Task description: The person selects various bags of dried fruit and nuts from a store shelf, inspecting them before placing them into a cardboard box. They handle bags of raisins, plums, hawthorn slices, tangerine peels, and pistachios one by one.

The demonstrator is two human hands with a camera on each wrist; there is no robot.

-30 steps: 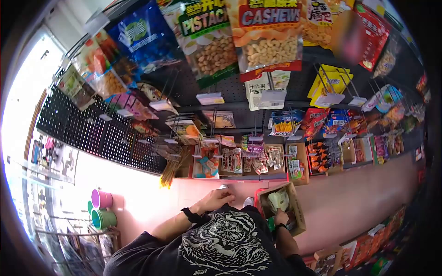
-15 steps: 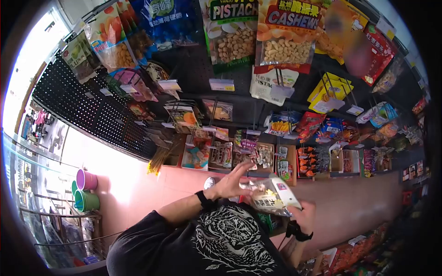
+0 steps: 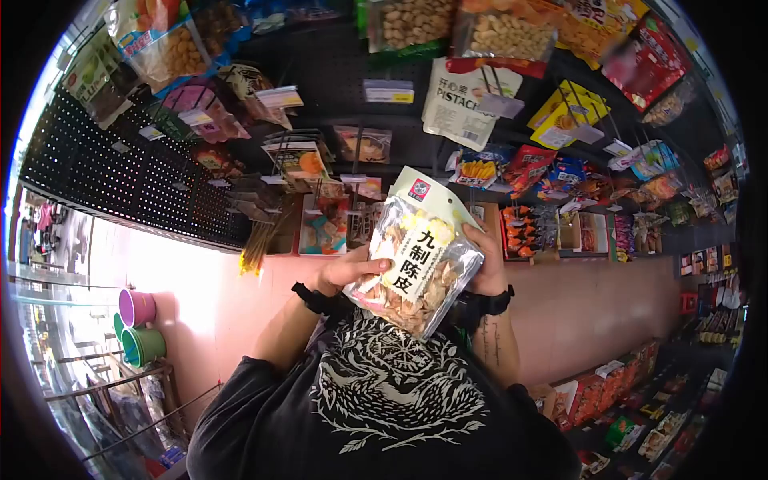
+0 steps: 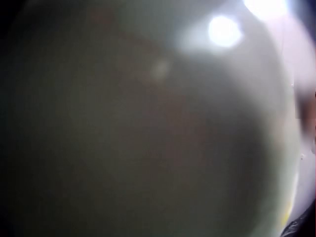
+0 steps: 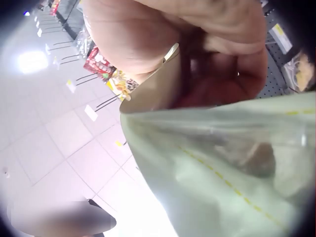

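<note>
A clear-fronted bag of dried tangerine peel (image 3: 432, 288), with pale top and black lettering, is held up in front of the chest, tilted. My left hand (image 3: 350, 270) grips its left edge, thumb lying across the front and fingers hidden behind. At the upper right edge, my right hand (image 3: 487, 254) holds the bag. From the right wrist, the right hand (image 5: 227, 34) shows curled fingers around the folded edge of the pale green bag (image 5: 207, 197). A blurred greenish surface fills most of the left wrist view.
Pegboard racks (image 3: 320, 104) ahead carry hanging snack bags, including a white pistachio bag (image 3: 460, 112). Below them stand open boxes of small packets (image 3: 324, 228). A purple bucket (image 3: 138, 307) and a green bucket (image 3: 144, 346) are on the left; red boxes (image 3: 616, 384) line the lower right.
My right hand has lifted the bag out of the cardboard box at lower right. My left hand has taken its other side, and the bag now faces me, higher and further left.
</note>
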